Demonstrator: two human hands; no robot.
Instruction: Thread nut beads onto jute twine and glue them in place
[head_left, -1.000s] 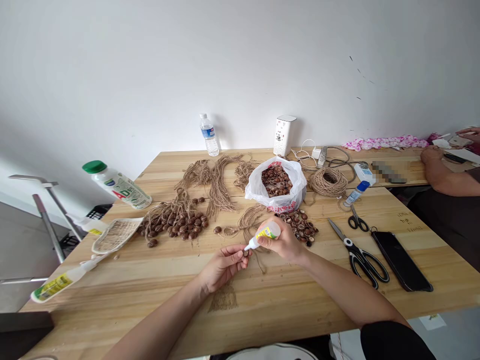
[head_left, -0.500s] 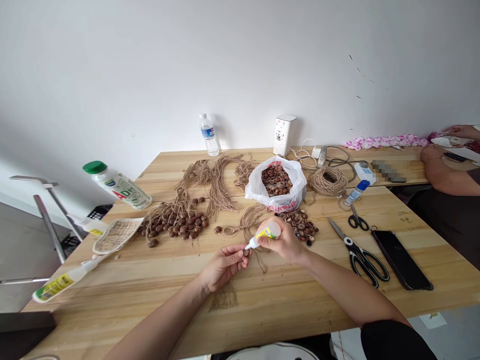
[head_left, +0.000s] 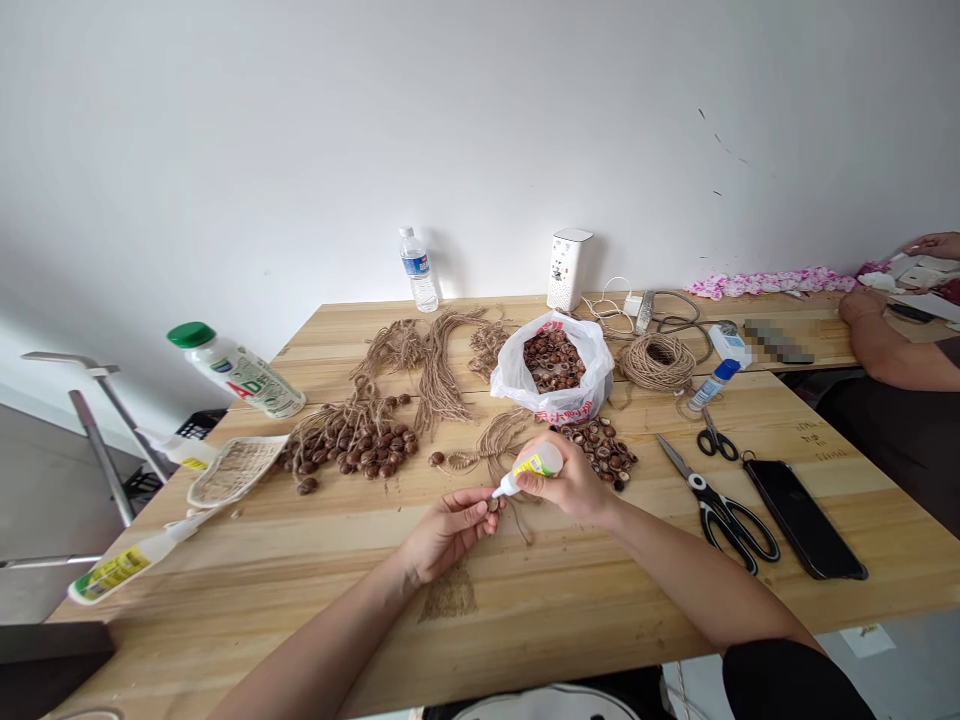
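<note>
My right hand (head_left: pixel 571 483) grips a small glue bottle (head_left: pixel 534 467) with a yellow label, its white nozzle pointing down-left. My left hand (head_left: pixel 448 531) pinches a small brown nut shell (head_left: pixel 493 505) just under the nozzle tip, with a jute cord (head_left: pixel 519 522) trailing from it. Both hands hover over the wooden table (head_left: pixel 525 600) near its middle. Right behind my right hand lies a loose pile of nut shells (head_left: pixel 604 448).
A white plastic bag of shells (head_left: pixel 553 368), jute cord bundles (head_left: pixel 431 365), strung shells (head_left: pixel 352 445), a twine ball (head_left: pixel 658 362), two scissors (head_left: pixel 721 510), a black phone (head_left: pixel 804 520), glue bottles (head_left: pixel 124 568) and a drink bottle (head_left: pixel 236 370) cover the table. Another person's arm (head_left: pixel 889 345) rests at the far right.
My hands hold almost still with the nozzle at the shell. The other person's far hand at the right edge has shifted slightly.
</note>
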